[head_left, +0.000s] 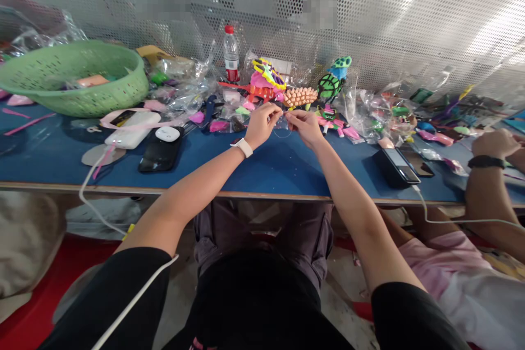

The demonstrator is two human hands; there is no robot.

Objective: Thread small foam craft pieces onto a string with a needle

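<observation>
My left hand (264, 123) and my right hand (304, 124) meet above the blue table, fingertips pinched close together. Whatever sits between them is too small to make out. A thin pale ring outline (282, 132) shows just below the fingertips. Right behind my hands stand colourful clay figures: a red one with a yellow-edged pink and purple shell (266, 79), an orange-brown scaly piece (301, 97), and a green and black ball shape (329, 86) with a blue, spotted top. Small pink clay lumps (219, 126) lie left of my left hand.
A green basket (123, 90) stands at the left, near a white power bank (135, 130) and a black phone (159, 156) with a white case on it. A red-capped bottle (231, 54) is behind. At right are clear bags, a black box (396, 168) and a co-worker's hand (495, 143).
</observation>
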